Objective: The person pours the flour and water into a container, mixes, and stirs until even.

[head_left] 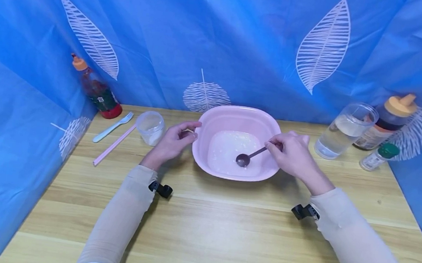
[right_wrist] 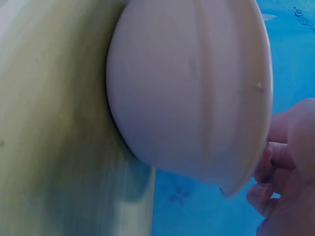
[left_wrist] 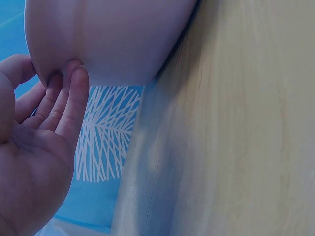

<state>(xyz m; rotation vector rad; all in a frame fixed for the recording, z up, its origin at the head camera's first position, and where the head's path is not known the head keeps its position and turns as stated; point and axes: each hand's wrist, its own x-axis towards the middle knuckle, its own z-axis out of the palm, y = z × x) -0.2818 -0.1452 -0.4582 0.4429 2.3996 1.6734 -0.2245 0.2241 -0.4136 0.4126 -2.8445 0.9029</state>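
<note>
A pink plastic basin [head_left: 263, 119] stands on the wooden table with a shallow whitish, bubbly liquid [head_left: 228, 151] in it. My left hand [head_left: 174, 140] holds its left rim; in the left wrist view the fingertips [left_wrist: 78, 78] press the outer wall just under the lip, with the thumb at the edge. Over the right rim, my right hand [head_left: 292, 154] pinches the handle of a dark brown measuring spoon [head_left: 243, 160]. The round bowl of that spoon is at the liquid, in the near right part of the basin. The right wrist view shows the basin's outside [right_wrist: 187, 93], while the spoon is hidden there.
Left of the basin are a clear cup [head_left: 150, 126] with white contents, a pink stick [head_left: 113, 145], a light blue fork [head_left: 113, 127] and a red sauce bottle [head_left: 102, 93]. A water glass [head_left: 337, 135], a dark sauce bottle [head_left: 386, 121] and a green-capped jar [head_left: 378, 157] stand right. Blue sheeting [head_left: 256, 45] borders the table.
</note>
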